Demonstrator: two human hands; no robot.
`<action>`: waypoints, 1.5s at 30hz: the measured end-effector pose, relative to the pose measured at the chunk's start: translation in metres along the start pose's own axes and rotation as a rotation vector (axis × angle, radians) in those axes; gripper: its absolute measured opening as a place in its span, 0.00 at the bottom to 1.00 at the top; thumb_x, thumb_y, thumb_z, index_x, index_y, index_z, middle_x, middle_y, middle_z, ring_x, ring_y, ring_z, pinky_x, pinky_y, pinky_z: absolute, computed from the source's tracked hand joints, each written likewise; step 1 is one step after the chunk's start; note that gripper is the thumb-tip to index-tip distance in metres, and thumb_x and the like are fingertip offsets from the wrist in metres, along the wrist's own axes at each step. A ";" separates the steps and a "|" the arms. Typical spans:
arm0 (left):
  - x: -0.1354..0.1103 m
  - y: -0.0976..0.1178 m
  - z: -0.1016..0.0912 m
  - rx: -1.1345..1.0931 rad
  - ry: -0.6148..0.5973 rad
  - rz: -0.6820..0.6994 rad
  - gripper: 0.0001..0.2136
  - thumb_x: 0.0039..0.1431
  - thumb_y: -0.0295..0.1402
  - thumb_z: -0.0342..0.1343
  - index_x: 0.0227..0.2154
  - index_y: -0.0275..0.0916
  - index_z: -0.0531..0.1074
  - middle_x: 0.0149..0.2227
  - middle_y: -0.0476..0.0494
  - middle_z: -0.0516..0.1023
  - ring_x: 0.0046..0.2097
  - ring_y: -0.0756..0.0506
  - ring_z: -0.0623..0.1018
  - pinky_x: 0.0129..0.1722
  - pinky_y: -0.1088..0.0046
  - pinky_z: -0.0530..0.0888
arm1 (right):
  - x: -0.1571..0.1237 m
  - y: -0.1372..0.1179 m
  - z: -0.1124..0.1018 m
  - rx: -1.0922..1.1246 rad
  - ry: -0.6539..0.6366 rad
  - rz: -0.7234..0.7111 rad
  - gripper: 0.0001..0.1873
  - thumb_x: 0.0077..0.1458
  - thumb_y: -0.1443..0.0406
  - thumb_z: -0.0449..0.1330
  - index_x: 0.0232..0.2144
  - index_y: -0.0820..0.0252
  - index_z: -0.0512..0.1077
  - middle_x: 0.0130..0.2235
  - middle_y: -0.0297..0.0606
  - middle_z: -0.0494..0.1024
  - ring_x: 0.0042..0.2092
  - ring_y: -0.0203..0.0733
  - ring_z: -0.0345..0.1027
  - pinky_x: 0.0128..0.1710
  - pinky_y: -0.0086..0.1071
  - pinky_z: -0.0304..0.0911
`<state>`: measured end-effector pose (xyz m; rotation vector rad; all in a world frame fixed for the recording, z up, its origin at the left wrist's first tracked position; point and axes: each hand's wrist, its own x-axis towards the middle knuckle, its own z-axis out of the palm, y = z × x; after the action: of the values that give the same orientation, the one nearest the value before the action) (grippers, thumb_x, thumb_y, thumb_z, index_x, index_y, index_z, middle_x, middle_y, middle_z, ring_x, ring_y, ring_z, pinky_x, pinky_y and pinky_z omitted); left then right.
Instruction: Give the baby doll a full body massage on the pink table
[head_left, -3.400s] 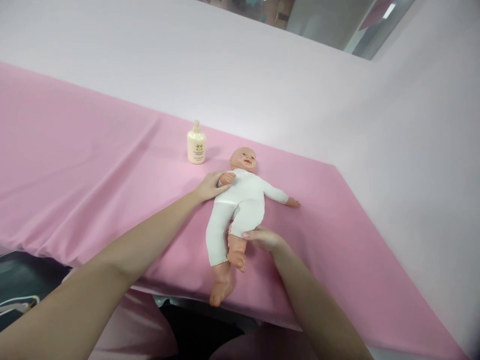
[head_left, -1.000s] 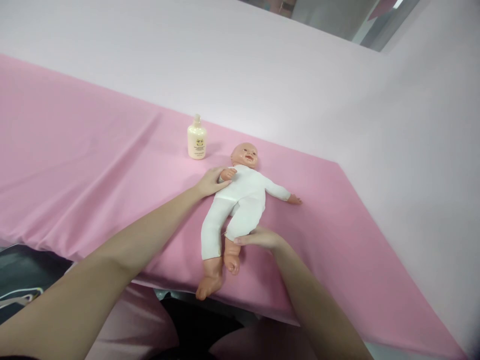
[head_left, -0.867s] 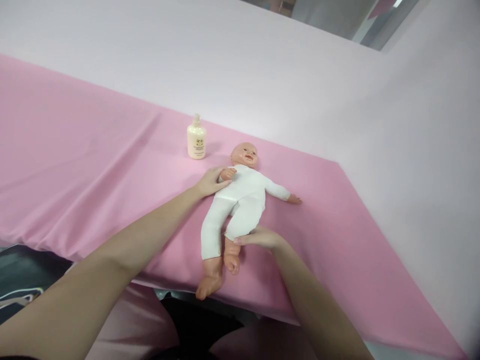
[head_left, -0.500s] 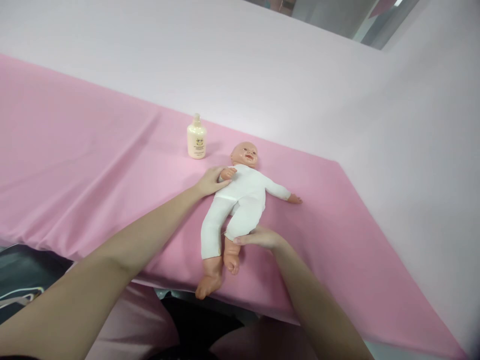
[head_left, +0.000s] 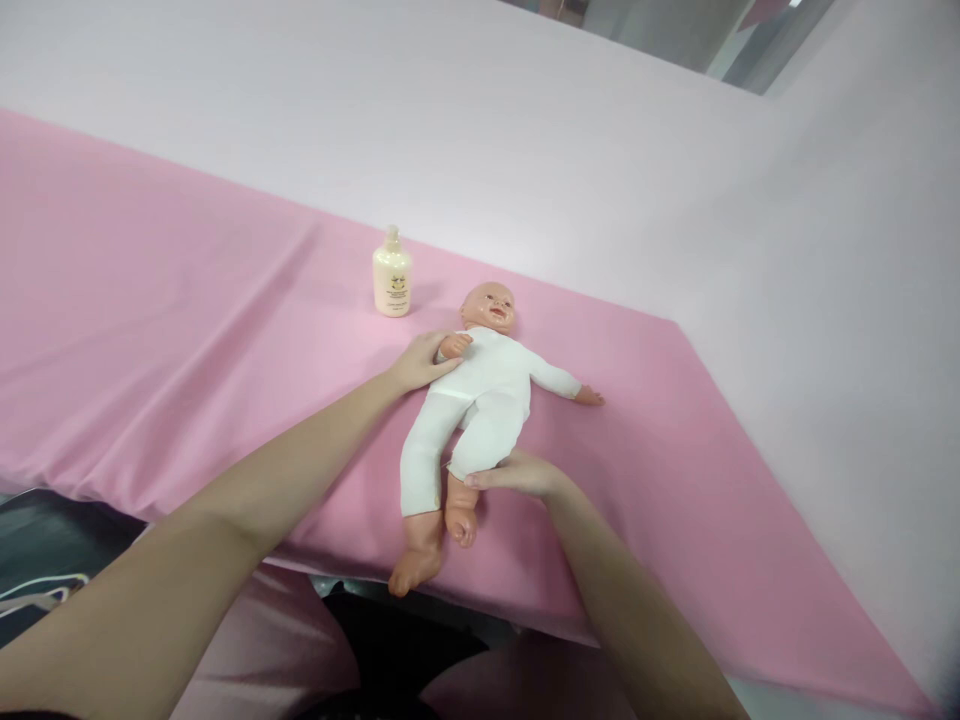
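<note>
A baby doll (head_left: 491, 375) in a white suit lies on its back, head at the far end and bare feet towards me. My left hand (head_left: 421, 362) is closed around the doll's arm on the left, thumb over the front and most fingers hidden behind it. The doll's small fist shows above my thumb. Low on the doll, my right hand (head_left: 517, 475) grips the bent leg on the right from beneath, thumb across the trouser cuff. Its other fingers are out of sight under the leg.
A cream pump bottle (head_left: 392, 282) stands upright beyond my left hand, left of the doll's head. Pink cloth (head_left: 645, 480) covers the table, wrinkled at the left. A white wall (head_left: 450, 120) rises behind the table. White cables (head_left: 37, 597) lie below the table's left front edge.
Almost nothing differs. Both hands keep their places on the doll, and the view has shifted very slightly.
</note>
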<state>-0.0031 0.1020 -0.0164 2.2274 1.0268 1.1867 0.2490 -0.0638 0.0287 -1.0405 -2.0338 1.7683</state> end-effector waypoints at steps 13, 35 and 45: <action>0.000 -0.001 0.001 -0.021 0.011 -0.002 0.27 0.63 0.51 0.61 0.57 0.38 0.81 0.56 0.35 0.87 0.57 0.32 0.84 0.64 0.52 0.78 | 0.002 0.008 0.000 0.031 -0.031 -0.065 0.47 0.56 0.34 0.71 0.65 0.56 0.78 0.62 0.51 0.80 0.69 0.64 0.73 0.65 0.48 0.76; -0.001 0.003 0.001 -0.044 0.026 -0.003 0.25 0.64 0.53 0.61 0.55 0.40 0.81 0.56 0.35 0.87 0.57 0.33 0.84 0.65 0.53 0.78 | 0.000 -0.004 0.006 0.045 0.024 0.045 0.47 0.53 0.35 0.75 0.63 0.58 0.80 0.62 0.52 0.81 0.68 0.66 0.74 0.66 0.51 0.75; -0.001 0.000 0.003 -0.023 0.033 -0.018 0.27 0.63 0.54 0.61 0.55 0.40 0.80 0.55 0.36 0.87 0.56 0.32 0.84 0.63 0.53 0.79 | 0.000 -0.010 0.007 0.044 0.039 0.074 0.47 0.52 0.35 0.75 0.62 0.59 0.81 0.62 0.52 0.81 0.69 0.67 0.73 0.69 0.52 0.72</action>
<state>-0.0011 0.1009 -0.0186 2.1832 1.0386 1.2259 0.2410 -0.0694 0.0360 -1.1418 -1.9484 1.8049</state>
